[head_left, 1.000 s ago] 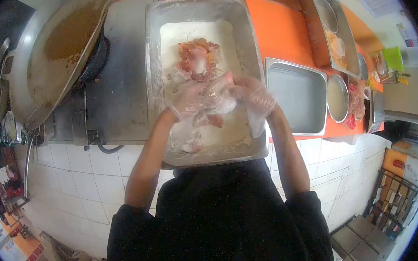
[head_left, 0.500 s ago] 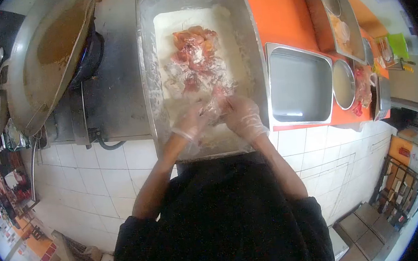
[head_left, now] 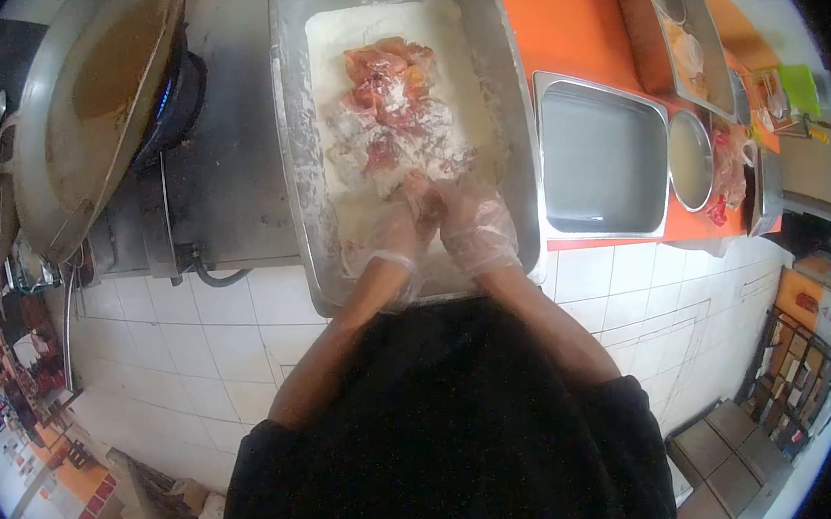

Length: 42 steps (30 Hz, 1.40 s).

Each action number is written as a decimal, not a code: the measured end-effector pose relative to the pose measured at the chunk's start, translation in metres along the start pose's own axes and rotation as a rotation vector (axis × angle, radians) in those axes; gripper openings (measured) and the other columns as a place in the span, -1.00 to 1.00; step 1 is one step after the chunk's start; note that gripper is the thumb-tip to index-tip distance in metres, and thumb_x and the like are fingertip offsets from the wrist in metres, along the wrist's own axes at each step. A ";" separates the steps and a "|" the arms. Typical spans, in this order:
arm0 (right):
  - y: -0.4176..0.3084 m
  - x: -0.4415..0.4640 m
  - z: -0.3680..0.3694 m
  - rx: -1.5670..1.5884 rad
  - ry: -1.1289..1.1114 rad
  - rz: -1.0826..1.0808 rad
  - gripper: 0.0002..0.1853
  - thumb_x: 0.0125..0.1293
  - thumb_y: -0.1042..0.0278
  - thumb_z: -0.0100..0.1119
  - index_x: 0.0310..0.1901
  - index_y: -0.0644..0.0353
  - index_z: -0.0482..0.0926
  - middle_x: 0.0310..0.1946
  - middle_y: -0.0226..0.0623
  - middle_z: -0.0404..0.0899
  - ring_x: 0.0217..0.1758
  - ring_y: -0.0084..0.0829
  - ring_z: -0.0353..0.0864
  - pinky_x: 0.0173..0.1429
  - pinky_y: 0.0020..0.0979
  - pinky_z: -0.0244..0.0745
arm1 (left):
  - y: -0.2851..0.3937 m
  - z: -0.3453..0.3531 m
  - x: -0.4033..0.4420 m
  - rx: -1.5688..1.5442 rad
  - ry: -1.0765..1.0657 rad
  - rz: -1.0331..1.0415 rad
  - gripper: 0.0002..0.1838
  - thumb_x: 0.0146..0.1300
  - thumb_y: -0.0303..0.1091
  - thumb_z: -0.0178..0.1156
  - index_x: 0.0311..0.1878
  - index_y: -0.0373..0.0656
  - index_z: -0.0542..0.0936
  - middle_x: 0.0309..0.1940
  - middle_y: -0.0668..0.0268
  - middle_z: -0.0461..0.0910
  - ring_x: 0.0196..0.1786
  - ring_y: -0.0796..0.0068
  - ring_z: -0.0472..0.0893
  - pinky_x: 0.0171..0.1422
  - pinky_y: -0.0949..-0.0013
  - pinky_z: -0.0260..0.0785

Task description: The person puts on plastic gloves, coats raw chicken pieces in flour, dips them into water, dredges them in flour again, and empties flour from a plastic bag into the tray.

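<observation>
A deep metal tray (head_left: 300, 150) holds white flour (head_left: 466, 54). A heap of raw meat pieces (head_left: 383, 77) lies in its middle, partly dusted white. Close to the tray's near end, my left hand (head_left: 399, 233) and my right hand (head_left: 478, 228) come together, both in clear plastic gloves. Their fingers are closed around a floured piece of raw meat (head_left: 419, 191), mostly covered by the hands and slightly blurred.
Left of the tray, a large wok (head_left: 38, 186) with brown liquid sits over a lit blue burner flame (head_left: 165, 95). To the right, a rectangular steel pan (head_left: 606, 156) and a round bowl of pale liquid (head_left: 690, 161) stand on the orange counter (head_left: 562, 15).
My hands have drawn closer together, with the wrists nearer each other and the fingers pointing more away from me. The meat piece is still between them. The view has shifted slightly.
</observation>
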State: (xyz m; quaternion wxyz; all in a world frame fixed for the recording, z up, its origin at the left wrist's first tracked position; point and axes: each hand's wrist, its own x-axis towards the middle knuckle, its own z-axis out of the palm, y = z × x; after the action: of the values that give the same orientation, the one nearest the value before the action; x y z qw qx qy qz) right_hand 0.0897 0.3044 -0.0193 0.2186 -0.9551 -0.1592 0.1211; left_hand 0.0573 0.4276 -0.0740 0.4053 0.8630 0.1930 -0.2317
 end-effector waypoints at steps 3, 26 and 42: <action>0.000 0.008 -0.005 0.029 -0.049 0.031 -0.80 0.28 0.35 -0.08 -0.23 0.15 0.57 -0.28 -0.01 0.56 -0.18 -0.01 0.56 -0.08 -0.10 0.47 | 0.012 -0.002 0.000 0.063 0.006 -0.029 -0.34 0.29 0.20 -0.18 -0.18 -0.31 0.58 -0.30 -0.18 0.57 -0.17 -0.21 0.55 -0.10 -0.05 0.36; 0.012 0.036 0.004 -0.036 -0.499 -0.342 -0.80 0.17 0.14 0.15 -0.24 -0.02 0.64 -0.30 -0.21 0.64 -0.26 -0.22 0.63 -0.12 -0.30 0.50 | -0.011 -0.061 -0.027 0.608 -0.441 0.014 -0.30 -0.01 0.23 0.20 -0.02 -0.24 0.55 -0.05 -0.05 0.55 0.02 0.04 0.55 0.14 0.12 0.38; 0.077 0.013 0.092 0.521 -0.666 -0.199 -0.60 0.14 0.44 0.15 0.06 0.23 0.50 -0.14 -0.26 0.58 -0.06 -0.40 0.52 0.06 -0.45 0.39 | -0.007 -0.061 -0.032 -0.286 -0.346 0.101 -0.57 0.20 -0.04 0.19 0.00 -0.17 0.57 -0.19 0.32 0.62 -0.15 0.46 0.57 -0.06 0.36 0.40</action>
State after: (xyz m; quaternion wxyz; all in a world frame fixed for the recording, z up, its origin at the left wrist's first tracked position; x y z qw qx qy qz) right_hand 0.0930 0.2780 -0.1364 0.3995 -0.7569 -0.2765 0.4371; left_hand 0.0427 0.4751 -0.0264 0.5617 0.7527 0.1083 -0.3258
